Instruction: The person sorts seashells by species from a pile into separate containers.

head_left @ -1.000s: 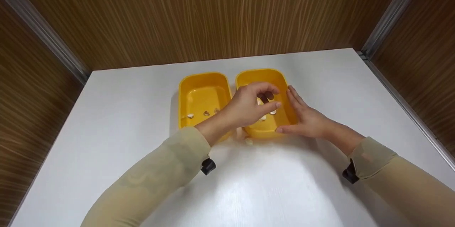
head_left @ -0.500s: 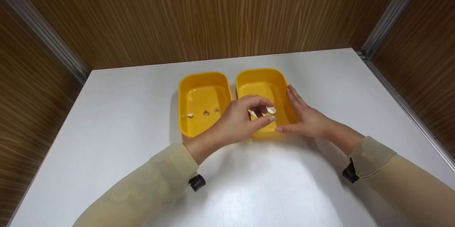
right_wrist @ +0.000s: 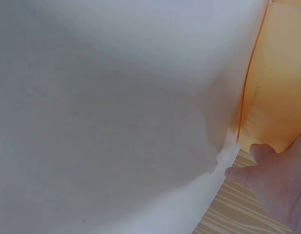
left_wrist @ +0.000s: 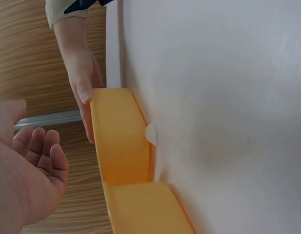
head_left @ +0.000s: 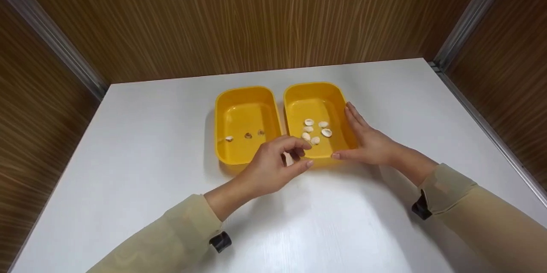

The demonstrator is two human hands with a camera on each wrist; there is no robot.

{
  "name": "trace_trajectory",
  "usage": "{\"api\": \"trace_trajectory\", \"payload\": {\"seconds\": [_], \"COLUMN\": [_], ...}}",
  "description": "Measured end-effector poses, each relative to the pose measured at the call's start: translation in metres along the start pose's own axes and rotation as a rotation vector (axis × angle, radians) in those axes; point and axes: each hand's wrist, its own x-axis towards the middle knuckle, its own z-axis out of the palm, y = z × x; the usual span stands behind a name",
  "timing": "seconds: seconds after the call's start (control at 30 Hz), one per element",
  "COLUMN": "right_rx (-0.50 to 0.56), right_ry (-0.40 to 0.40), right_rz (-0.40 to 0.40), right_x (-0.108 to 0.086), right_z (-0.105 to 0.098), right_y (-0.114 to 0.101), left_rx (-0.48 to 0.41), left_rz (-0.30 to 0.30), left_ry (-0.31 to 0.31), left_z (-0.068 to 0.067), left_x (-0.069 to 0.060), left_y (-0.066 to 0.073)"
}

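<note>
My left hand (head_left: 277, 164) is over the near edge of the right yellow tray (head_left: 314, 87), its fingers loosely curled. Nothing shows between thumb and fingers in the left wrist view. Several pale seashells (head_left: 326, 133) lie together inside that tray. My right hand (head_left: 371, 142) rests against its right side, fingers straight along the outer wall and thumb by the near rim. One ribbed white seashell (left_wrist: 151, 134) is on the table against the outside of the tray wall; in the head view my left hand hides it.
A second yellow tray (head_left: 245, 90) stands just left of the first. Inside are one whitish shell (head_left: 229, 139) and two small brown pieces (head_left: 248, 135), perhaps shells. Both trays stand on a white table (head_left: 162, 136), with wood-patterned panels (head_left: 265, 21) around it.
My left hand has drawn back from over the right tray towards the near left, uncovering the shells there. My right hand has stayed at the tray's side.
</note>
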Motion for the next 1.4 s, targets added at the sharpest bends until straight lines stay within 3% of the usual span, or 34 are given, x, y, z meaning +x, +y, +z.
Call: {"api": "trace_trajectory", "payload": {"seconds": [0.33, 0.63, 1.0, 1.17, 1.4], "right_rx": [0.003, -0.005, 0.003, 0.005, 0.016], "right_ry": [0.007, 0.007, 0.009, 0.012, 0.006], "right_rz": [-0.019, -0.026, -0.026, -0.026, -0.026], "right_x": [0.0, 0.002, 0.001, 0.0, -0.001], "right_z": [-0.001, 0.0, -0.001, -0.001, -0.001], "right_y": [0.001, 0.002, 0.0, -0.001, 0.001], "left_rx": [0.03, 0.014, 0.067, 0.077, 0.115], "left_rz": [-0.087, -0.131, -0.247, -0.259, -0.214], "left_ry": [-0.024, -0.066, -0.083, -0.085, -0.062], "left_z": [0.007, 0.02, 0.024, 0.024, 0.028], "left_x": [-0.022, -0.032, -0.031, -0.028, -0.024], "left_y": [-0.022, -0.044, -0.052, -0.055, -0.059]}}
